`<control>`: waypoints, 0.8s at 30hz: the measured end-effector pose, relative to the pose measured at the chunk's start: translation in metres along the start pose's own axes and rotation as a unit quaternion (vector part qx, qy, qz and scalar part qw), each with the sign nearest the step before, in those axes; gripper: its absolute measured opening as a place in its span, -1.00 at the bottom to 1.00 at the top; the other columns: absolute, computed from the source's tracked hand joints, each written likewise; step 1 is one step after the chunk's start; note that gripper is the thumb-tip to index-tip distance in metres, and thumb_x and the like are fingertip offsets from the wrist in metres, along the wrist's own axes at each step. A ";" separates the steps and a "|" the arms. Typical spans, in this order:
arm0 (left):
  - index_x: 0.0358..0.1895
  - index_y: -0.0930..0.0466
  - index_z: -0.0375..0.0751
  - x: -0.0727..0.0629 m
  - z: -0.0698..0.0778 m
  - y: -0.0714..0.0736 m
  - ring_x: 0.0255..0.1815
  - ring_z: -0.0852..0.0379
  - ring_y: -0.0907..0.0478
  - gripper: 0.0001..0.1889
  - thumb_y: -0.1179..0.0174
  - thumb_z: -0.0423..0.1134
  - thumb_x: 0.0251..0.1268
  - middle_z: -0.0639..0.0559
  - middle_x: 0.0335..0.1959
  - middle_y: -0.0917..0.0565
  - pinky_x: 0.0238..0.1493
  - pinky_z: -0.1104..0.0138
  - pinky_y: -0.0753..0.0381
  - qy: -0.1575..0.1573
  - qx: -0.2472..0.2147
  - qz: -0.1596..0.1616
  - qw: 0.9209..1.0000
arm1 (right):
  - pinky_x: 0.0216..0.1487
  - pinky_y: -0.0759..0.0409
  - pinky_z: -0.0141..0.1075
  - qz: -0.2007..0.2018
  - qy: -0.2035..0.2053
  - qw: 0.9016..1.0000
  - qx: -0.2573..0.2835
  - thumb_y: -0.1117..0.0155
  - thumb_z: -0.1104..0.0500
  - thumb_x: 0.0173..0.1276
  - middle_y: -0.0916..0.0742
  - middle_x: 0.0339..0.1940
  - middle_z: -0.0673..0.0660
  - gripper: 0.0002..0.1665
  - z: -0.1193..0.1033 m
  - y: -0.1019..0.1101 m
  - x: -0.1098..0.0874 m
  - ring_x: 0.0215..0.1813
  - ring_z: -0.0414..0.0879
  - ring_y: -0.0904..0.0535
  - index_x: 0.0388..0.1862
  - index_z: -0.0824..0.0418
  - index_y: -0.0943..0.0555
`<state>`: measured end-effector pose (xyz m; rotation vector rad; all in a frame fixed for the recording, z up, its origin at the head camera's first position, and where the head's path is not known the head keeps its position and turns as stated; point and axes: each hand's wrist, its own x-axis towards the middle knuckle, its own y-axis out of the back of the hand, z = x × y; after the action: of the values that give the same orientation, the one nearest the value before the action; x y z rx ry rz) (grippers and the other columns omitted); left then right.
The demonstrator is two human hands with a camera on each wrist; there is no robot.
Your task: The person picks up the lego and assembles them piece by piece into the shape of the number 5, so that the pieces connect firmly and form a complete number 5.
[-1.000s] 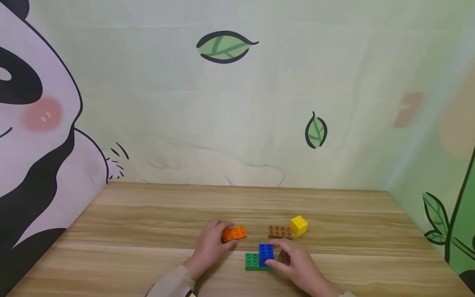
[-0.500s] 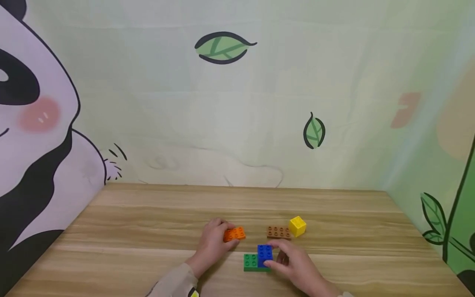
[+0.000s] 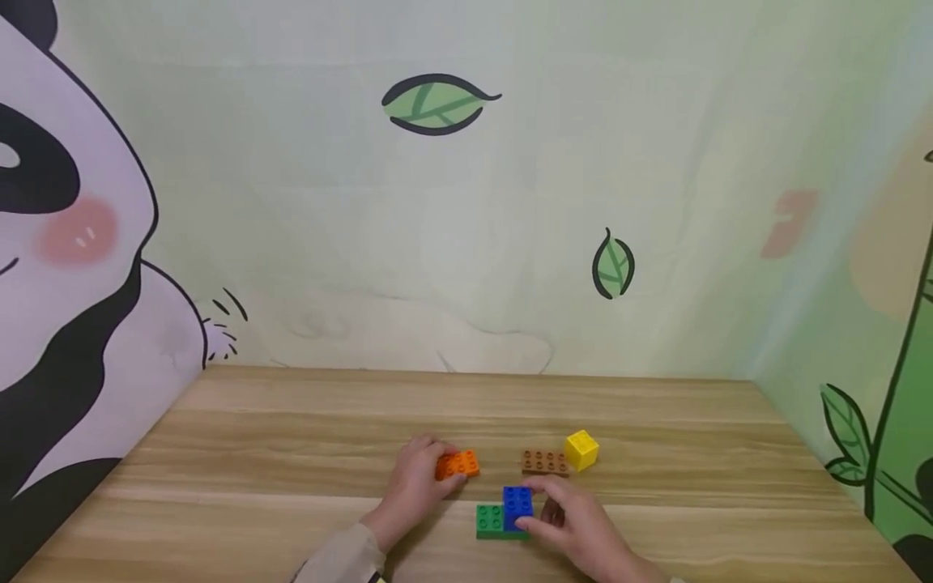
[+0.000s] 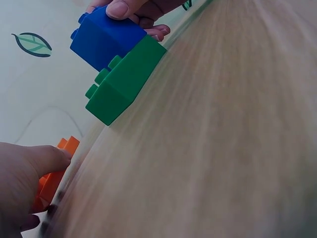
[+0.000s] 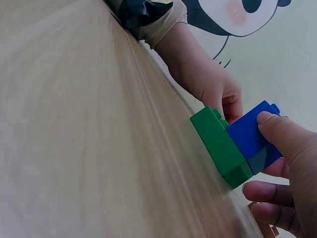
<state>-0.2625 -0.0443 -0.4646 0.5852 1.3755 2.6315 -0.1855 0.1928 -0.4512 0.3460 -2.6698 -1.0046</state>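
A blue building block (image 3: 517, 508) sits on the right half of a flat green block (image 3: 490, 522), whose studs on the left half show. My right hand (image 3: 579, 522) pinches the blue block between thumb and fingers; the right wrist view shows the thumb on the side of the blue block (image 5: 252, 131). Farther back and to the left, my left hand (image 3: 417, 486) holds a flat orange block (image 3: 461, 464) by its left end, thumb at the near side. In the left wrist view, the thumb lies against the orange block (image 4: 55, 178), part of which is hidden behind the hand.
Behind the right hand, a flat brown block (image 3: 545, 462) lies on the wooden table (image 3: 291, 429). A yellow block (image 3: 582, 450) stands at the brown block's right end. A printed backdrop (image 3: 328, 210) with a panda and leaves rises along the table's far edge.
Both hands keep their grips, and the blocks stay in the same arrangement. The whole head view has shifted slightly, so everything appears a little lower and farther left.
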 end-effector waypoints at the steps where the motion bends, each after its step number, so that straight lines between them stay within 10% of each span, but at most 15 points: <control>1: -0.12 -0.68 -0.19 -0.001 0.000 0.000 -0.08 0.03 -0.49 -0.65 -0.43 -0.13 0.03 -0.01 -0.17 -0.61 0.04 0.10 -0.47 0.000 -0.001 -0.001 1.000 | -0.42 -0.50 -0.47 -0.001 -0.001 1.000 0.002 -0.30 -0.15 0.26 -0.65 -0.31 -0.06 -0.45 0.000 0.000 0.000 -0.43 -0.40 -0.44 0.12 0.12 -0.56; 24: -0.09 -0.67 -0.17 -0.007 0.029 0.022 -0.13 0.11 -0.50 -0.67 -0.41 -0.13 0.09 -0.02 -0.13 -0.62 -0.03 0.19 -0.58 -0.035 -0.057 -0.029 0.997 | -0.44 -0.49 -0.47 0.007 0.011 1.000 0.003 -0.30 -0.14 0.26 -0.65 -0.34 -0.05 -0.46 0.001 -0.001 -0.001 -0.46 -0.41 -0.43 0.09 0.15 -0.56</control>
<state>-0.2430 -0.0366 -0.4335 0.6067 1.1951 2.5971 -0.1848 0.1929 -0.4529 0.3372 -2.6525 -0.9822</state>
